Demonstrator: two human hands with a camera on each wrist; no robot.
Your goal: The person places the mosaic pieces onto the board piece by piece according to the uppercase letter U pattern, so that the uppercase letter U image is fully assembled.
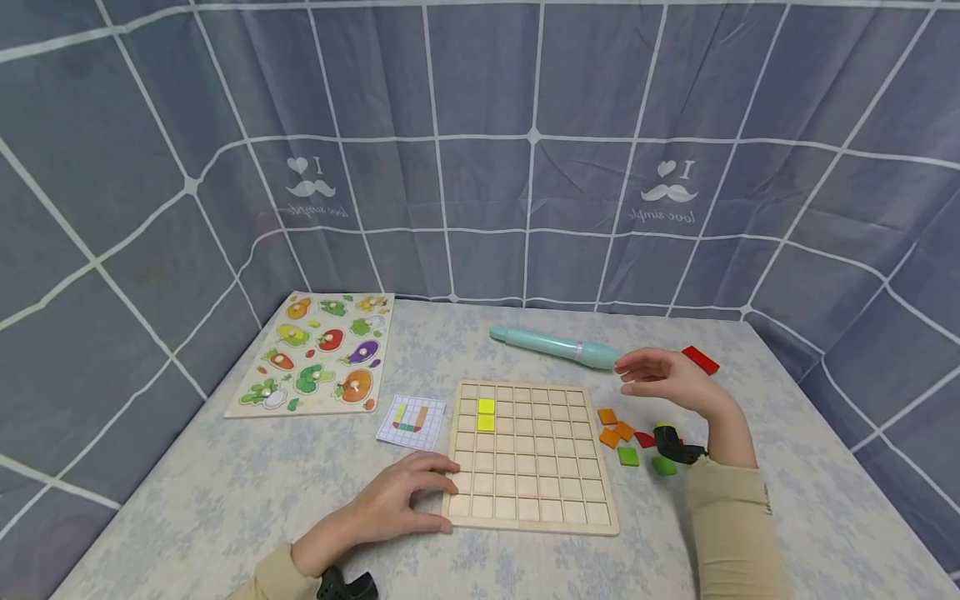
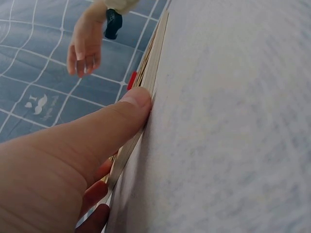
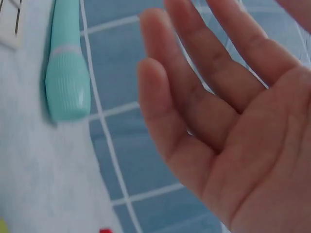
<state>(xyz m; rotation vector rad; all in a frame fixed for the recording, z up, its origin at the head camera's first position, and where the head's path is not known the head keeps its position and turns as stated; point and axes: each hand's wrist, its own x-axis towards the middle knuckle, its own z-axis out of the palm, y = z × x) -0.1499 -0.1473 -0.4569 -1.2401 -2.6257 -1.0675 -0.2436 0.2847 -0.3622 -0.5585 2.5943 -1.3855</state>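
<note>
- Nearest, a dark wrist device (image 1: 347,583) sits at the left cuff; the left hand (image 1: 401,500) has relaxed, spread fingers and grasps nothing, its fingertips and thumb touching the board's left edge.
- The wooden grid board (image 1: 525,475) lies flat on the pale patterned table (image 1: 187,533) — two yellow squares (image 1: 486,422) sit in its second column from the left, toward the far end.
- Beside its right edge lie green pieces (image 1: 628,457), a dark red piece (image 1: 644,439) and three orange pieces (image 1: 607,417).
- Left of the board is a printed card (image 1: 412,422).
- The right hand (image 1: 667,379) is empty, fingers loosely bent, near the thick end of the teal pen-shaped object (image 1: 551,343).
- Past that hand lies a bright red piece (image 1: 701,360).
- Far left, a vegetable puzzle (image 1: 318,406) — behind everything, a blue-grey gridded curtain (image 1: 585,192).
</note>
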